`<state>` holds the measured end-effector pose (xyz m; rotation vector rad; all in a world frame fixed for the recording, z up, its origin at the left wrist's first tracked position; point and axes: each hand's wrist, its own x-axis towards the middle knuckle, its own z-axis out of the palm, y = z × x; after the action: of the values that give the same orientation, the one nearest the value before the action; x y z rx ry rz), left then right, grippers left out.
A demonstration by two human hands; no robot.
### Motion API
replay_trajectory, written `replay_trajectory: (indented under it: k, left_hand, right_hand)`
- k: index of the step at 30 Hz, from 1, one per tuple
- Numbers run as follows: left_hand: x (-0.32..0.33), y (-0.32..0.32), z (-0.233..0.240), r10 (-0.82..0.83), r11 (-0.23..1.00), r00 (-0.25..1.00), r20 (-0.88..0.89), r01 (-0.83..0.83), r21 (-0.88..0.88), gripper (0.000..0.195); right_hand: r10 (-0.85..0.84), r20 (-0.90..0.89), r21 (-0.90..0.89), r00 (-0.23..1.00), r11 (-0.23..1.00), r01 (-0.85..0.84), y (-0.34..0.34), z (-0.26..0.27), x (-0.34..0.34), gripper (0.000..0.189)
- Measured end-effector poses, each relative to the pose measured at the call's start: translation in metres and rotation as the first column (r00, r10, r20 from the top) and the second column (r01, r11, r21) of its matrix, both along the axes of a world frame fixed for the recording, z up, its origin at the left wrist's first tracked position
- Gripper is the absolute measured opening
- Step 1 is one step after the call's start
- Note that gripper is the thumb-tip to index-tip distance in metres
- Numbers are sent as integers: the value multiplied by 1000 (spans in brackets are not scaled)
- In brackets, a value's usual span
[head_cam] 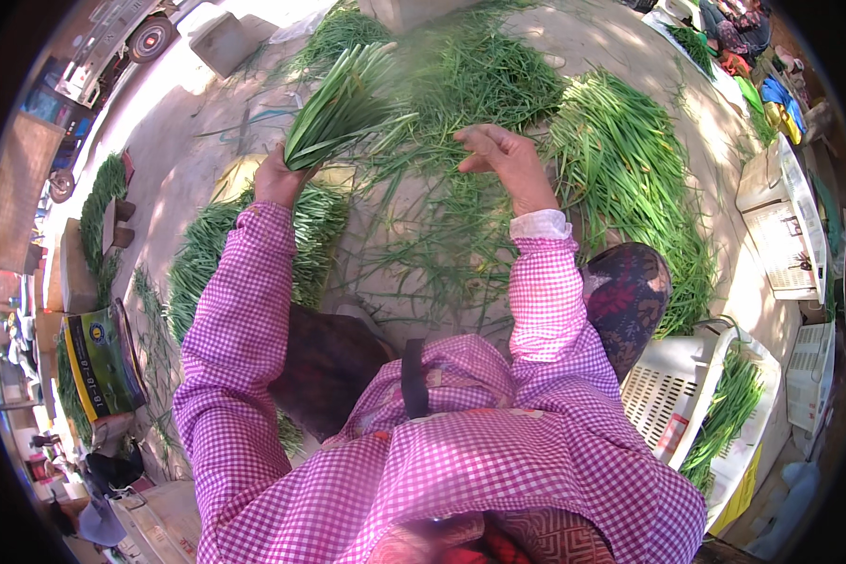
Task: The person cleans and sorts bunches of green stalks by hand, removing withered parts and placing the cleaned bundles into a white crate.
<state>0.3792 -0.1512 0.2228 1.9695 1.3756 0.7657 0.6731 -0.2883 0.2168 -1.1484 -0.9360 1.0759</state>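
Observation:
A bunch of long green leaf stalks, probably garlic chives (pixel 335 106), is gripped near one end by my left hand (pixel 280 176). The bunch slants up and away, its far ends spread toward the right. My right hand (pixel 504 155) hovers with bent, parted fingers and nothing in them, apart from the bunch. Beneath it lie loose scattered leaves (pixel 444 247) on the ground. Right of that hand is a large heap of green stalks (pixel 620 162). Below my left forearm, a pile of stalks with aligned ends (pixel 317 240) rests partly on a yellow sheet (pixel 240 178).
Another green heap (pixel 479 77) lies ahead, near a pale block (pixel 220 44). White plastic crates stand at my right, one crate (pixel 666 395) holding greens (pixel 726 416). A printed sack (pixel 106 363) is at the left. A vehicle wheel (pixel 151 39) and a seated person (pixel 737 32) are farther off.

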Motion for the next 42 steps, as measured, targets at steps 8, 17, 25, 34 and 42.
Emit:
replay_trajectory:
  k: [8,17,25,34,42]
  left_hand:
    - [9,-18,8,47,995,984,-173,-30,99,49]
    - [-7,-6,6,133,988,942,-308,-102,117,54]
    - [17,-29,14,111,959,791,-601,73,273,37]
    - [7,-23,20,185,842,778,-601,190,506,46]
    - [-17,-5,17,265,624,811,-521,268,734,36]
  right_hand:
    - [118,-172,12,978,993,-117,12,-11,-63,34]
    - [-309,-170,94,936,940,328,13,-10,-10,17]
    - [-62,-31,125,998,990,65,9,14,-71,25]
    - [220,-114,98,969,973,-209,7,-1,-65,16]
    - [104,-167,154,980,985,-78,2,-6,-10,12]
